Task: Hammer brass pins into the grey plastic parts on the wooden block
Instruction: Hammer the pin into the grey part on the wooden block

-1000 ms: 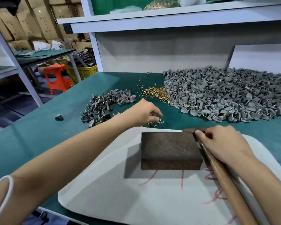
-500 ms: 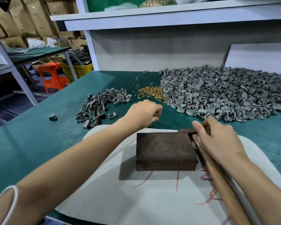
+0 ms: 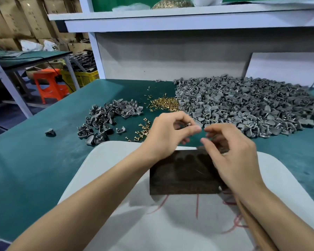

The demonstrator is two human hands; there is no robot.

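Head view: far from done, by guess. Wooden block (image 3: 181, 174) on white board (image 3: 116, 223) at near edge of counter (image 3: 34, 169), visible top bare, no part seated. Hammer handle (image 3: 257, 230) lying under right forearm, not gripped. Large heap of grey plastic parts (image 3: 243, 105) at far right of counter, likely still to do; smaller heap (image 3: 107, 120) at left, maybe finished. Brass pins (image 3: 165, 105) between heaps. Left hand (image 3: 170, 136) above far edge of block, pinching small piece (image 3: 188, 124), likely pin. Right hand (image 3: 232, 156) just beside, fingers curled, blurred; grip cannot tell.

Above the wooden block (image 3: 181, 178), the left hand (image 3: 169, 136) pinches a small piece (image 3: 188, 124) beside the right hand (image 3: 232, 156)
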